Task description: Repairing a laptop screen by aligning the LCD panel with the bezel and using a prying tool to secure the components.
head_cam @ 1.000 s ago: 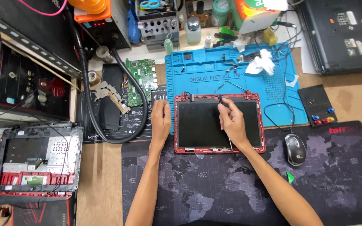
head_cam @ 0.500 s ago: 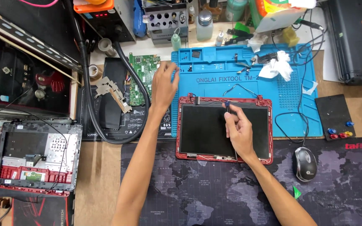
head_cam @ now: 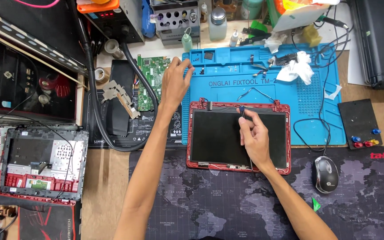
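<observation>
Below, I am looking at the dark world-map desk mat (head_cam: pixel 227 209), with the blue repair mat (head_cam: pixel 307 95) lying above it. Straddling both, the red-framed laptop screen panel (head_cam: pixel 221 138) is lying flat at the centre. My right hand (head_cam: pixel 255 138) is resting on that panel, fingers pinching a small dark screwdriver (head_cam: pixel 242 111). My left hand (head_cam: pixel 174 82) is reaching, fingers loosely spread and empty, beside the green circuit board (head_cam: pixel 150 82).
</observation>
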